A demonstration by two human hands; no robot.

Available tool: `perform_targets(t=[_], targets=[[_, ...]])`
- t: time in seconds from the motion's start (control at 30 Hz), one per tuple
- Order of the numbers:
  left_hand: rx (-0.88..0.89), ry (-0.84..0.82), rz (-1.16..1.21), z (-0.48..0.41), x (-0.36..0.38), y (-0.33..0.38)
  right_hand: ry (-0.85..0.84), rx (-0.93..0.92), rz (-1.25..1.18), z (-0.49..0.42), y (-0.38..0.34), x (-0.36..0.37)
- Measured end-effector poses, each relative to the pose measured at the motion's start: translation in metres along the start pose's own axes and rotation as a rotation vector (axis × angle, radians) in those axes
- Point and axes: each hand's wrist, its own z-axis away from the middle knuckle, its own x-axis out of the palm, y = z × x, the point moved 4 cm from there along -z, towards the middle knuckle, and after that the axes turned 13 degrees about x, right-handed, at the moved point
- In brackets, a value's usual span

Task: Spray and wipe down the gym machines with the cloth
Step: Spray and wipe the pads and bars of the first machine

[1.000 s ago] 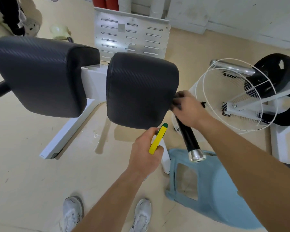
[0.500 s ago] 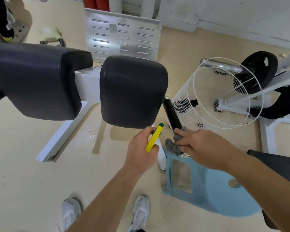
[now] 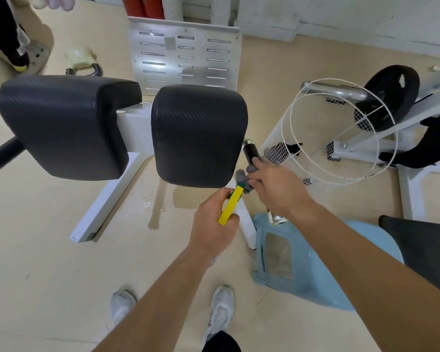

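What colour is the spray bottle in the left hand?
The spray bottle is yellow with a green tip, as the head view shows.

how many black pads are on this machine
2: one wide pad on the left, one squarer pad in the middle, beside the black handle. More may be out of frame.

Wide black pad [image 3: 66, 125] left of square black pad [image 3: 198, 135], slotted steel plate [image 3: 186, 57] behind; white wire basket [image 3: 274, 146] right, pale-blue plastic stool [image 3: 315, 288] nearer.
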Motion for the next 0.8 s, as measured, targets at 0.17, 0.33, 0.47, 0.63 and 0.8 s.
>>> perform_targets(t=[0.17,0.33,0.47,0.63,0.8], targets=[[-0.013,-0.029,-0.059,0.008,-0.02,0.043,-0.143,0.102,-0.027,0.062,0.009,-0.024],[0.047,-0.101,-0.127,0.023,-0.046,0.12,-0.122,0.393,-0.586,0.115,0.039,-0.053],[0.063,-0.147,-0.156,0.035,-0.06,0.184,-0.109,0.651,-0.924,0.164,0.066,-0.086],[0.105,-0.199,-0.087,0.055,-0.064,0.261,-0.031,0.905,-1.497,0.236,0.095,-0.141],[0.203,-0.303,-0.081,0.063,-0.056,0.318,0.036,0.898,-1.8,0.296,0.1,-0.182]])
